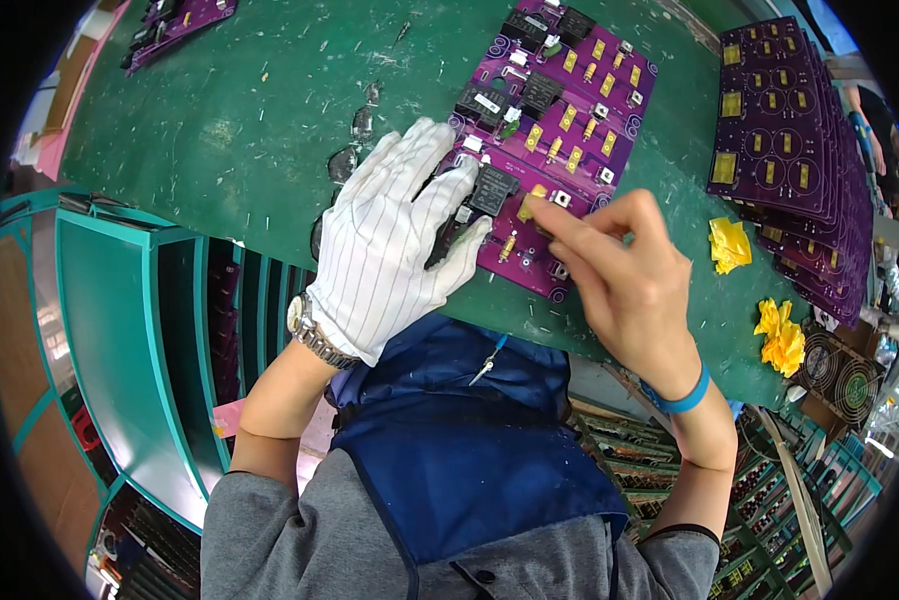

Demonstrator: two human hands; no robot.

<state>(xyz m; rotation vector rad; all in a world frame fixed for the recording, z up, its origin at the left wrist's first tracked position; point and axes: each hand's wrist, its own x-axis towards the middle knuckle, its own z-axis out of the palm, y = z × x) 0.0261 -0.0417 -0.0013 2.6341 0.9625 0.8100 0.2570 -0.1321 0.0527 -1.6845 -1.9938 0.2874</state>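
Note:
A purple circuit board panel (570, 150) lies on the green tabletop, carrying black box-shaped relays, white connectors, resistors and small yellow tape patches. My left hand (390, 230), in a white pinstriped glove, rests on the panel's left edge with its fingers stretched out. Its fingertips lie by a black relay (494, 189) and hold nothing. My bare right hand (625, 265) is over the near right part of the panel. Its thumb and index finger pinch at a piece of yellow tape (532, 203) on the board; the fingers partly cover it.
A leaning stack of purple circuit boards (800, 150) stands at the right. Two crumpled yellow tape wads (730, 246) lie near it. Another purple board (185, 25) is at the far left. Teal racks (100, 290) stand below the table's left edge; a round-grilled fan (838, 375) is at right.

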